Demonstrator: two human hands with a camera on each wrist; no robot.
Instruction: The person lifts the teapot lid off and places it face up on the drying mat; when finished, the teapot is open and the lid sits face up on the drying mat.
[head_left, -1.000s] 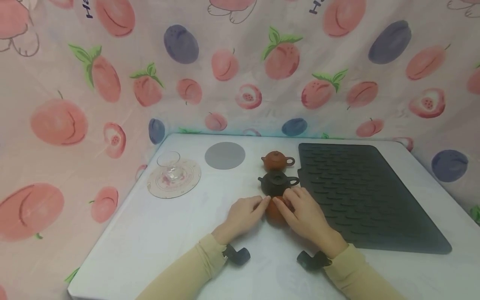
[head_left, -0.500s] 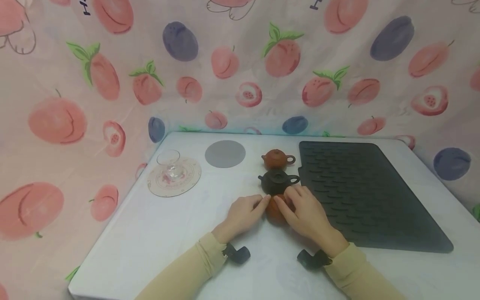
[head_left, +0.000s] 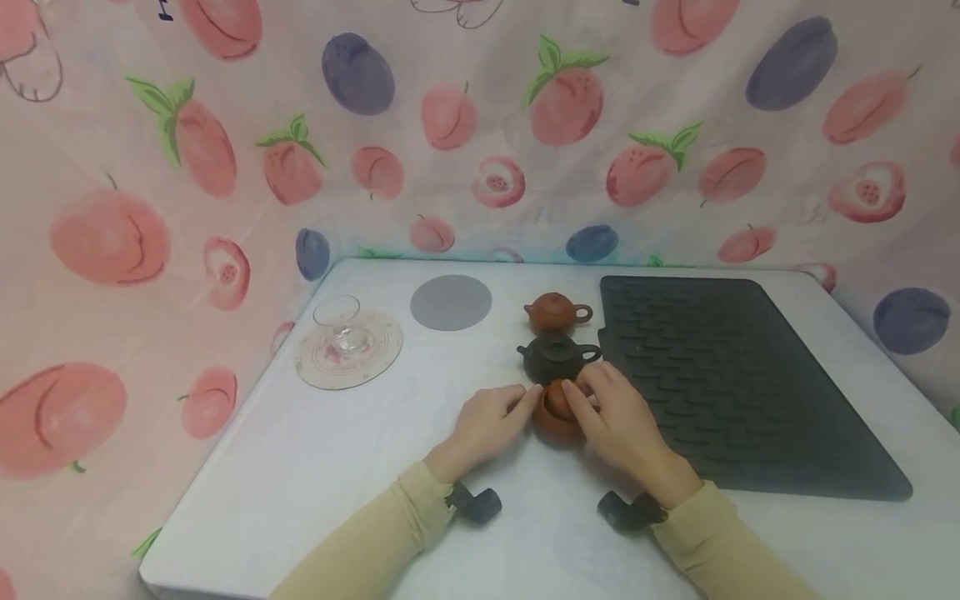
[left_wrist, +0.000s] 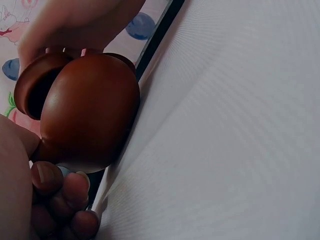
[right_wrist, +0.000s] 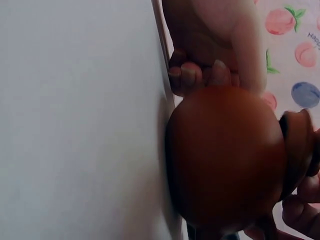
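Observation:
A reddish-brown clay teapot [head_left: 557, 431] stands on the white table between both hands. My left hand [head_left: 482, 425] pinches its spout [left_wrist: 46, 150] between thumb and index finger, the other fingers curled below. With thumb and fingers, my right hand [head_left: 618, 421] holds the teapot's lid [right_wrist: 299, 142]. The lid is tilted up, and the dark mouth of the pot shows beneath it; in the left wrist view one side looks close to the rim. Right behind this pot stands a black teapot [head_left: 553, 358], and farther back another reddish-brown teapot [head_left: 553, 314] with its lid on.
A dark ridged mat [head_left: 697, 383] lies on the right of the white table [head_left: 300, 475]. At the back left a clear glass [head_left: 347, 337] stands on a round patterned coaster [head_left: 315, 371]. A grey disc [head_left: 450, 302] lies near the back edge. Fruit-printed cloth [head_left: 480, 125] hangs behind.
My right hand has lifted and tilted the lid, so the teapot's mouth now shows. The left hand keeps its place at the spout. The head view has tipped slightly downward.

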